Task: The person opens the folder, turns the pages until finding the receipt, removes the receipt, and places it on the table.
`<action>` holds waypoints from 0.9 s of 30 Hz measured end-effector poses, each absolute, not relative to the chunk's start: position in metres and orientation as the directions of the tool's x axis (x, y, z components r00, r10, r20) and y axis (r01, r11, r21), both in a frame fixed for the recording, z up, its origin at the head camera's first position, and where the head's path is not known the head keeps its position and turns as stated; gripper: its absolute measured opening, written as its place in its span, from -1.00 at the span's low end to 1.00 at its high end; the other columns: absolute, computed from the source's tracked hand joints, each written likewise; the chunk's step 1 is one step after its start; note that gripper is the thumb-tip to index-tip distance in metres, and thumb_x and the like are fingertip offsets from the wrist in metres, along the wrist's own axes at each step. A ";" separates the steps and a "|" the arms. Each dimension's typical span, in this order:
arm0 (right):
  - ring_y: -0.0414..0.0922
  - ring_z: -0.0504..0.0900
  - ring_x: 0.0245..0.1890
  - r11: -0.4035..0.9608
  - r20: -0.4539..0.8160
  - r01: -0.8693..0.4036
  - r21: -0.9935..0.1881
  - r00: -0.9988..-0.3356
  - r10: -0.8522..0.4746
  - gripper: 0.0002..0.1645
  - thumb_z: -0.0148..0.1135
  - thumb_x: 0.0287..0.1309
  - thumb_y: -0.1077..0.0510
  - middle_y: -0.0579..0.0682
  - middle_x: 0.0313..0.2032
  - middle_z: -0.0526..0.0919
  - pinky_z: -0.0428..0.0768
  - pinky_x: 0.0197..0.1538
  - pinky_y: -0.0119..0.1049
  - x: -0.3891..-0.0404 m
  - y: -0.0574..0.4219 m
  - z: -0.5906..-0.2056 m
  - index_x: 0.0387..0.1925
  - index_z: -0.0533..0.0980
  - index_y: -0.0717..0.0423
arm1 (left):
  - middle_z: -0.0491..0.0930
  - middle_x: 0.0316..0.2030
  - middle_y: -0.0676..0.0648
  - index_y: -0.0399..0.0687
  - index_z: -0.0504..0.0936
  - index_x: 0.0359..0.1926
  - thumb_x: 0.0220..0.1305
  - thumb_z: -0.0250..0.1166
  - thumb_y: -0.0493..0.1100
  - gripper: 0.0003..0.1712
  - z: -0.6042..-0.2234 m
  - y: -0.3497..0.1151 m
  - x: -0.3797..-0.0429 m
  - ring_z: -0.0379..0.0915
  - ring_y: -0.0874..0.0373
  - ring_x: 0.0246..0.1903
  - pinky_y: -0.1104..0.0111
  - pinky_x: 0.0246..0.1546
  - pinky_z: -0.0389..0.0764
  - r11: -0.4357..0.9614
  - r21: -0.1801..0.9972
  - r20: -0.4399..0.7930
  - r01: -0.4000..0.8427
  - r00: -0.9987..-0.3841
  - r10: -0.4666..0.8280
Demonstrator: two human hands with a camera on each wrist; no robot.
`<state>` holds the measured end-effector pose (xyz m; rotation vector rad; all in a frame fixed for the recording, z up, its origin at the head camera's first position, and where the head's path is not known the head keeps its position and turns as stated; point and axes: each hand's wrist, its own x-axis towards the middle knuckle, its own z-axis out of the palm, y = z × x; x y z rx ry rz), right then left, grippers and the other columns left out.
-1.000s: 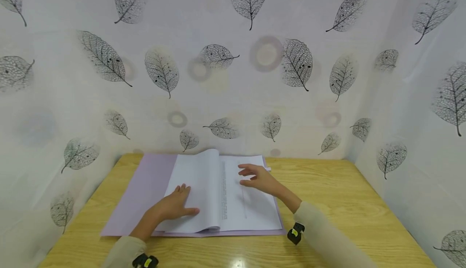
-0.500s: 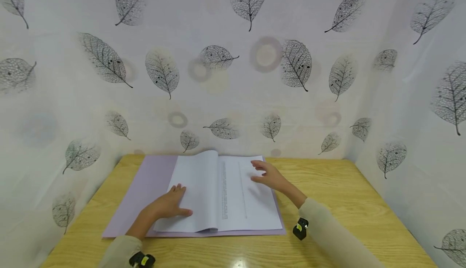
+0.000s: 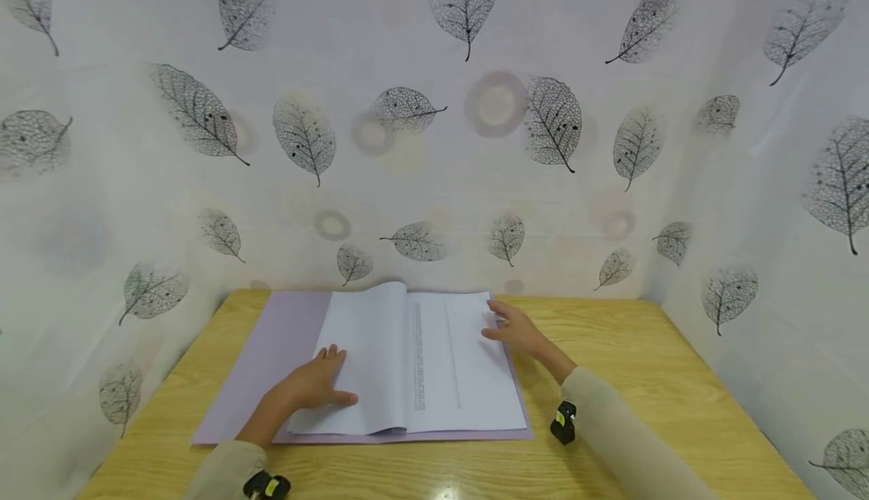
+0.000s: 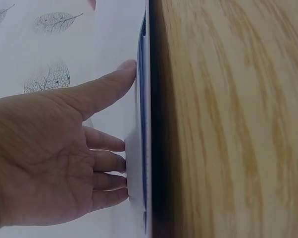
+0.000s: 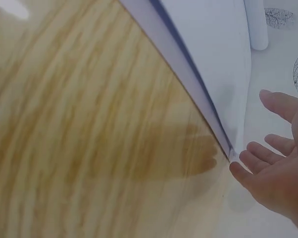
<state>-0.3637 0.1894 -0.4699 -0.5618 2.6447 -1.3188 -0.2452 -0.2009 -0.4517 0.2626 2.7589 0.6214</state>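
Observation:
A lilac folder (image 3: 271, 357) lies open on the table, holding white sheets. A curved stack of turned sheets (image 3: 366, 326) covers its left part. The right-hand sheet (image 3: 478, 387) shows a narrow block of print and a thin line. My left hand (image 3: 311, 385) rests on the turned sheets, fingers spread and thumb pointing right. In the left wrist view that hand (image 4: 50, 153) has its fingertips against the paper. My right hand (image 3: 521, 332) is at the folder's upper right edge with loosely bent fingers. The right wrist view shows this hand (image 5: 275, 173) with fingertips right at the folder's edge, nothing between them.
The wood-grain table (image 3: 611, 364) extends right of the folder and along its front. A white curtain (image 3: 434, 168) with leaf prints hangs behind and at both sides. Each sleeve carries a small black wrist device (image 3: 563, 422).
My right hand has moved right, from over the printed sheet to the folder's right edge. My left hand has slid slightly left on the turned sheets, away from their curved fold.

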 end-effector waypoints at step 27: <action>0.35 0.19 0.50 0.613 -0.045 -0.208 -0.762 -0.928 -0.370 0.00 0.37 0.30 0.13 0.43 0.51 0.12 0.22 0.55 0.17 -0.380 0.194 -0.483 0.52 0.03 0.46 | -0.02 0.48 -0.61 -0.58 0.17 0.44 0.15 0.52 0.09 0.13 -0.452 -0.199 -0.244 -0.09 -0.52 0.50 -0.26 0.51 0.07 0.891 0.439 -0.229 0.118 -0.944 0.238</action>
